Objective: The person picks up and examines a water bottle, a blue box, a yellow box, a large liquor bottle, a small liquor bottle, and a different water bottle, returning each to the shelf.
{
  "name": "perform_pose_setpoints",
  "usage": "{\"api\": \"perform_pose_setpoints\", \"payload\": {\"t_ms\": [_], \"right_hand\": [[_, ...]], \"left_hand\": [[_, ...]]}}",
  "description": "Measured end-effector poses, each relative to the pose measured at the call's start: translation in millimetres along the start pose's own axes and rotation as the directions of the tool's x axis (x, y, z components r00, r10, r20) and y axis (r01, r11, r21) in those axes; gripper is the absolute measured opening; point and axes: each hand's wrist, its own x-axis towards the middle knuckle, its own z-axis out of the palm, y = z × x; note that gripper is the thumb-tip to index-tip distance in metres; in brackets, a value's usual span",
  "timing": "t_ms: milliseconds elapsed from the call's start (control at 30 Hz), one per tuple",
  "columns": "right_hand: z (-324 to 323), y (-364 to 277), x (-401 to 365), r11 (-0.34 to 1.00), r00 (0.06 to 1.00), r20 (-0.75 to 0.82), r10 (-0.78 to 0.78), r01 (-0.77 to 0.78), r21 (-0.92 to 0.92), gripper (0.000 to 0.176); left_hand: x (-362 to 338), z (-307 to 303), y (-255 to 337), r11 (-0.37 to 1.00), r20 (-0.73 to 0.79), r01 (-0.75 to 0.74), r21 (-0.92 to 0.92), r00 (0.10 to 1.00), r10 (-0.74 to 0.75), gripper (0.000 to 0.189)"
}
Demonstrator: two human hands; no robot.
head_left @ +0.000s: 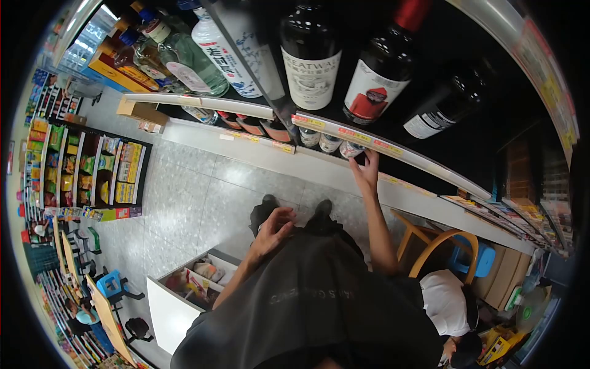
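My right hand [367,171] reaches to the lower shelf, its fingertips at a small patterned container [352,149] under the price-tag strip [369,142]. Its thumb and fingers are partly spread, and the shelf edge hides the fingertips, so the grip cannot be made out. Beside that container stands a similar one [330,144]. In front of my body, my left hand [275,232] hangs with loosely curled, parted fingers and nothing in it. Above the strip are dark wine bottles, one with a cream label [311,77] and one with a red figure [375,92].
Clear and white bottles [230,55] line the upper left shelf. An open white drawer unit [169,307] is at lower left. A wooden chair [473,246] and a person in a white top [444,301] are at lower right. Snack shelves [92,169] stand left.
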Motion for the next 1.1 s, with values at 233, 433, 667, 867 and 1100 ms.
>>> {"api": "perform_pose_setpoints", "payload": {"t_ms": [233, 433, 667, 867, 1100], "right_hand": [[-8.9, -4.9, -119.2, 0.95, 0.95, -0.027, 0.31, -0.309, 0.035, 0.026], [38.1, -19.8, -185.5, 0.792, 0.795, 0.048, 0.605, -0.607, 0.065, 0.025], [124.9, -52.0, -172.9, 0.836, 0.828, 0.155, 0.538, -0.549, 0.028, 0.023], [182.0, -67.4, -196.2, 0.857, 0.845, 0.161, 0.51, -0.516, -0.003, 0.021], [213.7, -68.5, -233.8, 0.834, 0.836, 0.101, 0.539, -0.546, 0.077, 0.022]], "left_hand": [[29.3, -121.9, -9.0, 0.976, -0.171, -0.012, 0.219, 0.984, 0.051, 0.037], [80.3, -255.7, 44.6, 0.84, -0.338, -0.227, 0.493, 0.839, 0.426, 0.037], [165.9, -357.5, 106.2, 0.619, -0.322, -0.322, 0.716, 0.634, 0.703, 0.054], [235.9, -446.4, 109.4, 0.883, -0.216, -0.39, 0.26, 0.868, 0.447, 0.033], [276.8, -482.1, 102.9, 0.789, -0.044, -0.297, 0.537, 0.925, 0.378, 0.026]]}}
